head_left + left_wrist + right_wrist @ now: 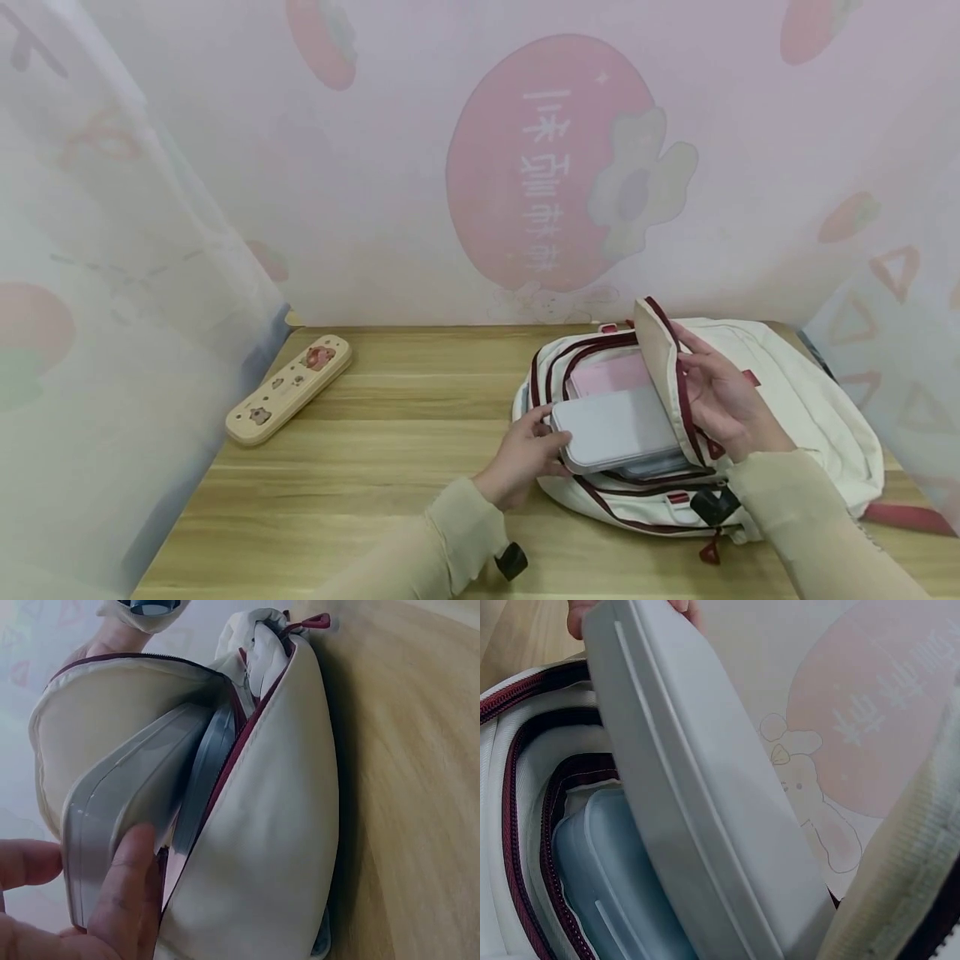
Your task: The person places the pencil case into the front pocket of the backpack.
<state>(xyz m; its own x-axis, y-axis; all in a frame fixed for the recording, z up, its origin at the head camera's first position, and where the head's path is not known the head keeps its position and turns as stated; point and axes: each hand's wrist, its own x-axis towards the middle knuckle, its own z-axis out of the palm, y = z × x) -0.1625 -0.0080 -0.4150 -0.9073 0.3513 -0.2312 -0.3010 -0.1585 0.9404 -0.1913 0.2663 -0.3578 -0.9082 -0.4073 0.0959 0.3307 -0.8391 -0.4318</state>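
A cream backpack (795,400) with dark red zips lies on the table, its front compartment unzipped. My left hand (525,454) grips one end of a white rectangular plastic case (618,427); the other end is inside the opening. In the left wrist view, thumb and fingers hold the case (112,802) on both sides. My right hand (723,396) holds the backpack's flap (663,375) up and away from the opening. A bluish translucent case (619,870) sits in the compartment below the white one, and a pink flat thing (611,375) lies behind it.
A cream pencil case (288,390) with cartoon animal pictures lies at the table's left. The wooden table (390,467) meets a printed curtain (375,208) at the back and sides. A red strap (911,518) trails from the backpack at the right.
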